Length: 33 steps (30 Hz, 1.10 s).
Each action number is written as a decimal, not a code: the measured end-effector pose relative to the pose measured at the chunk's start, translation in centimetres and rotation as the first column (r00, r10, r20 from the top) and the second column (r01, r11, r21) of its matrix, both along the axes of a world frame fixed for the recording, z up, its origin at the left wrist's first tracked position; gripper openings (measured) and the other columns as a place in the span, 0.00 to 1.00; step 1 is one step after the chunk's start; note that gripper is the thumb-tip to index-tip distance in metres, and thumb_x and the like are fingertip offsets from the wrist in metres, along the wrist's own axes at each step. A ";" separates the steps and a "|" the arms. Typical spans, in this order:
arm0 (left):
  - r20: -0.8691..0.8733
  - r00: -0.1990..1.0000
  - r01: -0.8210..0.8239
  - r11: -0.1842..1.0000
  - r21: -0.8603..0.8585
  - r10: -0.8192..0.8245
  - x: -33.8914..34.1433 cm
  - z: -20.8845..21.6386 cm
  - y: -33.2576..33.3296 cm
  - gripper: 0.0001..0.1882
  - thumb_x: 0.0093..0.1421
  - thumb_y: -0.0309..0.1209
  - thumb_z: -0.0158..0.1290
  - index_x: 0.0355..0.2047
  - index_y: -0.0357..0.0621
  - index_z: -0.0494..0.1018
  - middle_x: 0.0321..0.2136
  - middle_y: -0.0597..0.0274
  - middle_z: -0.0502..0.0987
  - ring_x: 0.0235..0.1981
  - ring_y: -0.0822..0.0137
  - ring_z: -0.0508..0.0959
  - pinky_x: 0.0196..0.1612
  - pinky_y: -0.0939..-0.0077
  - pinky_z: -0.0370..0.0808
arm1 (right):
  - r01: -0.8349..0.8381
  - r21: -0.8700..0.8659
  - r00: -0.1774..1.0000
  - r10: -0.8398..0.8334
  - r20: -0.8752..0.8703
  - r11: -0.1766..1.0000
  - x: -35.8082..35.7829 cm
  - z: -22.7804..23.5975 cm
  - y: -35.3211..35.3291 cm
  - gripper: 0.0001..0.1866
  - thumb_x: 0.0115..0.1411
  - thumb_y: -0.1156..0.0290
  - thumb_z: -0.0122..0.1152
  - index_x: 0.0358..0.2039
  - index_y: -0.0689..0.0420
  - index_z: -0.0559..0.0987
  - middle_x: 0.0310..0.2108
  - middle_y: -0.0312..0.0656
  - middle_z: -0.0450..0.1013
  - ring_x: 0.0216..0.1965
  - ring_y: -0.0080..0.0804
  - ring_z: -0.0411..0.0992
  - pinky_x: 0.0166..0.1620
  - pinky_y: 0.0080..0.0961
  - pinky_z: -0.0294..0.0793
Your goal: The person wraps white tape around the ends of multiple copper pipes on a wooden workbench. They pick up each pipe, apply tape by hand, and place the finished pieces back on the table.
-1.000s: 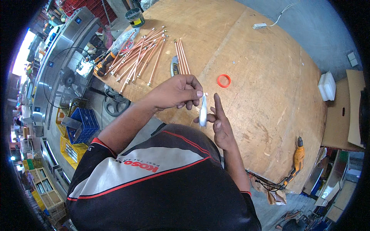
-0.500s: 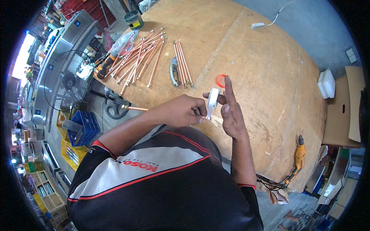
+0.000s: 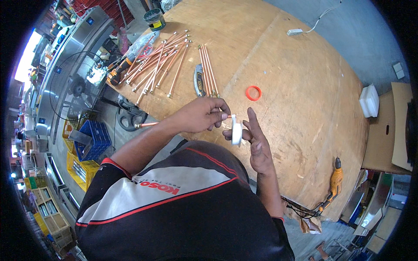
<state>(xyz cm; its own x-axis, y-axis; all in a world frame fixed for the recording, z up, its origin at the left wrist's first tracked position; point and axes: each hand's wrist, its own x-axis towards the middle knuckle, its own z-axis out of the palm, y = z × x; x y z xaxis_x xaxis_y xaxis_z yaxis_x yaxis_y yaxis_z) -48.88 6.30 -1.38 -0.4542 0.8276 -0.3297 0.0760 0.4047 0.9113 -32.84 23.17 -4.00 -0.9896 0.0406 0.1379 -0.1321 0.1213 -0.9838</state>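
Note:
My left hand (image 3: pixel 201 115) pinches a thin copper tube (image 3: pixel 150 124). The tube runs back under my forearm, and its far end with a fitting shows left of the arm. At the near tip, white tape is wrapped around the tube and leads to a white roll of thread seal tape (image 3: pixel 236 134). My right hand (image 3: pixel 258 152) carries that roll on its fingers, with the index finger stretched upward. On the table beyond my hands lies an orange-red plastic ring (image 3: pixel 253 93).
Many copper tubes with end fittings (image 3: pixel 159 63) lie piled at the far left, several more (image 3: pixel 208 69) beside a utility knife (image 3: pixel 199 80). A cordless tool (image 3: pixel 116 74) and a dark tub (image 3: pixel 154 19) sit at the left edge, a yellow drill (image 3: pixel 335 182) at right.
The tape roll has swung from beyond the tube tip to the near side of it. My left hand has moved up and away from my body, and my right hand has dropped slightly.

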 end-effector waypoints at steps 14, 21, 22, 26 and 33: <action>0.074 0.993 0.089 0.990 0.107 -0.097 -0.2 1.4 -0.4 0.12 0.64 0.35 0.58 0.41 0.39 0.74 0.23 0.67 0.75 0.22 0.77 0.74 0.24 0.81 0.72 | 0.111 0.200 0.992 -0.120 0.036 0.973 -0.6 -2.4 0.8 0.53 0.62 0.28 0.37 0.72 0.60 0.44 0.33 0.51 0.76 0.39 0.45 0.73 0.52 0.38 0.69; -0.080 0.992 0.103 0.994 0.040 -0.099 0.0 0.3 -0.3 0.12 0.66 0.35 0.55 0.43 0.39 0.76 0.22 0.69 0.74 0.23 0.78 0.72 0.28 0.79 0.71 | 0.096 0.232 0.995 -0.101 0.009 0.968 -0.8 -1.3 0.4 0.50 0.64 0.34 0.38 0.71 0.64 0.45 0.39 0.55 0.77 0.52 0.50 0.73 0.67 0.44 0.53; -0.032 0.995 0.098 0.995 0.019 -0.097 0.1 0.6 -0.2 0.12 0.66 0.35 0.55 0.42 0.39 0.76 0.22 0.69 0.74 0.23 0.78 0.72 0.27 0.79 0.71 | 0.096 0.224 0.995 -0.100 0.004 0.970 -0.9 -1.3 0.4 0.50 0.64 0.34 0.38 0.71 0.64 0.45 0.39 0.56 0.78 0.53 0.50 0.72 0.68 0.45 0.50; 0.147 0.988 0.034 0.999 0.019 -0.037 0.3 1.1 -0.3 0.09 0.64 0.33 0.57 0.38 0.40 0.74 0.22 0.69 0.74 0.23 0.79 0.72 0.26 0.80 0.70 | 0.095 0.231 0.995 -0.093 -0.021 0.968 -0.9 -1.6 0.5 0.49 0.65 0.34 0.37 0.71 0.63 0.45 0.40 0.57 0.77 0.51 0.54 0.73 0.69 0.46 0.47; -0.061 0.991 0.127 0.984 0.126 -0.120 0.4 0.8 -0.6 0.12 0.61 0.33 0.61 0.36 0.39 0.72 0.24 0.67 0.76 0.28 0.78 0.74 0.30 0.78 0.71 | 0.081 0.154 0.997 -0.083 0.008 0.985 -0.9 -1.6 0.2 0.48 0.64 0.34 0.38 0.72 0.59 0.47 0.49 0.63 0.72 0.50 0.56 0.73 0.60 0.42 0.63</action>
